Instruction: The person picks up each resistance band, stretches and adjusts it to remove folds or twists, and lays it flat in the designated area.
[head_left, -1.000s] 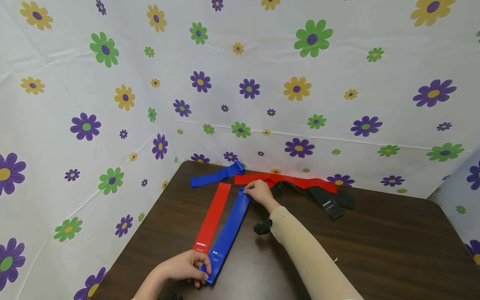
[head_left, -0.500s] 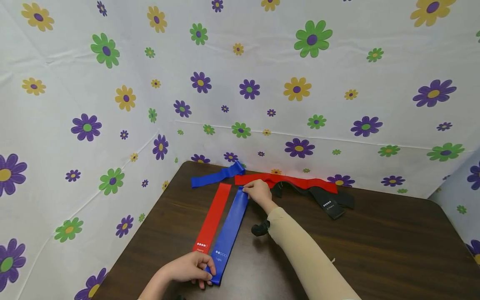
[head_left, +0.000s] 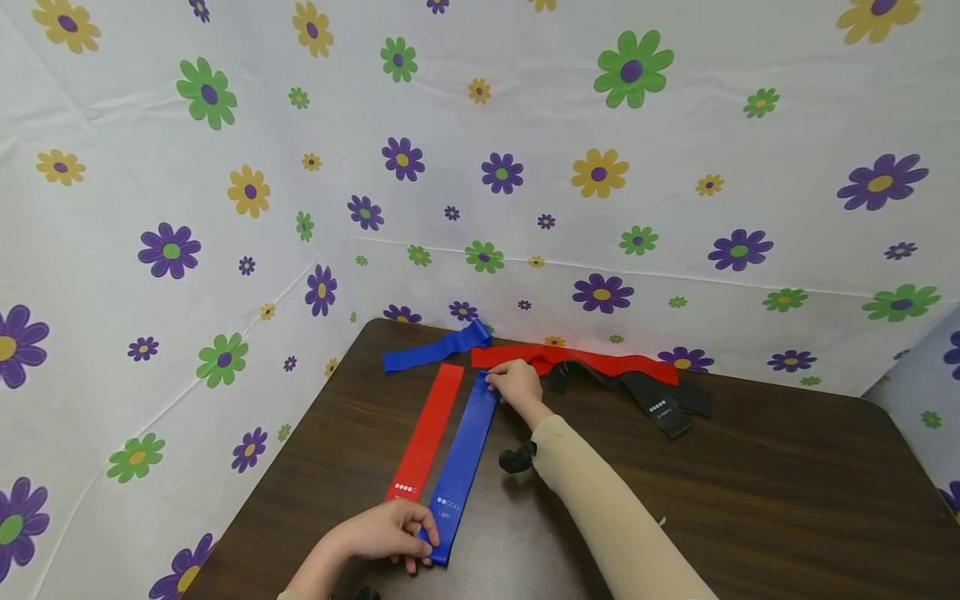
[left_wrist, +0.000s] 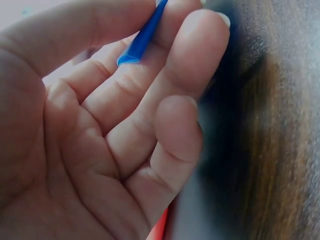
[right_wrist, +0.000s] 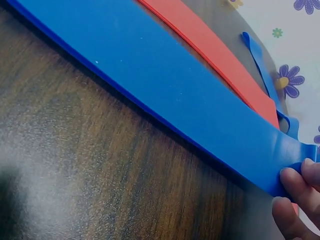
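A flat blue resistance band (head_left: 463, 450) marked "Light" stretches lengthwise between my two hands in the head view. My left hand (head_left: 390, 533) pinches its near end between thumb and fingers; the left wrist view shows the folded blue end caught there. At the far end, my right hand (head_left: 517, 387) pinches the band's corner, and the right wrist view shows fingertips (right_wrist: 295, 182) at that end. Just left of it lies a flat red resistance band (head_left: 427, 425) with white dots, its near end partly hidden by my left hand.
Along the table's back edge lie another blue band (head_left: 435, 354), a wavy red band (head_left: 600, 362) and a black band (head_left: 660, 408) with white dots. A flowered sheet (head_left: 555, 208) hangs behind and to the left of the dark wooden table (head_left: 720, 500).
The near end of the blue band, with my left hand on it, has shifted slightly right, widening the gap from the red band. My right hand stays at the far end.
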